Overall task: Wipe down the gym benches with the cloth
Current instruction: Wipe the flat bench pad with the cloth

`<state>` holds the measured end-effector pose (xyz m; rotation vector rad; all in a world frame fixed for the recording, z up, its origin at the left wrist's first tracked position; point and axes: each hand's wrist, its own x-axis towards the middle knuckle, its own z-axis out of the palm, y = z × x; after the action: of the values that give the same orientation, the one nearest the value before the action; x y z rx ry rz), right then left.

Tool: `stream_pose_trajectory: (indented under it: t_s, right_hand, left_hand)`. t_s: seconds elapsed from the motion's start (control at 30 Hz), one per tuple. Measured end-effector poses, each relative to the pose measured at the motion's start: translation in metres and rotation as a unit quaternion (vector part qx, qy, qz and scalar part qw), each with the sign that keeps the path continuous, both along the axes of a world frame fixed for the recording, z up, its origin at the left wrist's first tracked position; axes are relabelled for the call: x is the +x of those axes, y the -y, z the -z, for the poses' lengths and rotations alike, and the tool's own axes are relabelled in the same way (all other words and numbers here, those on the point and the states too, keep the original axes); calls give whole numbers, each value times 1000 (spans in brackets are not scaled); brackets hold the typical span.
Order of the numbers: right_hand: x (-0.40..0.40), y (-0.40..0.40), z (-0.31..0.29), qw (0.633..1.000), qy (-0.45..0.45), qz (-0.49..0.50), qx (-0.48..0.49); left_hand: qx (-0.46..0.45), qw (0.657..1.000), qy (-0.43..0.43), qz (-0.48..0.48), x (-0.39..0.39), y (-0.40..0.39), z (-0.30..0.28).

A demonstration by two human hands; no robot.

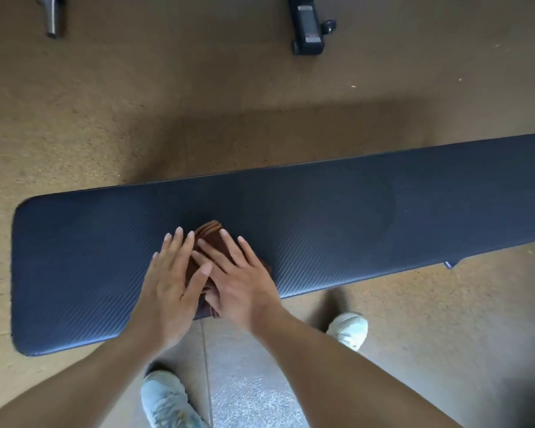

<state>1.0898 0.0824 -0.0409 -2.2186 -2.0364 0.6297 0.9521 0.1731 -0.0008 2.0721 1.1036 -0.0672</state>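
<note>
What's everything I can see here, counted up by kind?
Benches: 1, the dark blue bench pad
Cloths: 1, the brown cloth
Hands: 2, left hand and right hand, both flat on the cloth
Shoes: 2
Equipment pieces on the floor: 2
Total: 8

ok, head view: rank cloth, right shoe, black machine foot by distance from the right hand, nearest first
1. cloth: under the right hand, on the bench.
2. right shoe: on the floor, just right of the wrist.
3. black machine foot: far side, top of view.
</note>
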Motion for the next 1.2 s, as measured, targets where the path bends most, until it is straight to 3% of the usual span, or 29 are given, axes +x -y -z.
stream_pose_trajectory:
  t_s: [0.37,0.53,0.67,0.8,0.97,1.2]
  right_hand:
    - [287,78,-1,991,59,119,-23]
    - [397,122,1,976,92,195,-31]
    - [467,140,-5,949,121,282,-72]
    - [476,124,-2,918,140,365,-57]
    - [439,89,4,875,60,479,23]
    - [376,74,4,922,34,384,44]
  left_hand:
    - [60,987,-92,118,219,74,22]
    - [104,982,-143,70,313,62,27]
    - [59,976,-206,42,337,54,39]
    - [28,969,-234,72,337,52,39]
    - [23,968,-235,84,335,51,37]
    - [-19,978,-198,66,336,48,38]
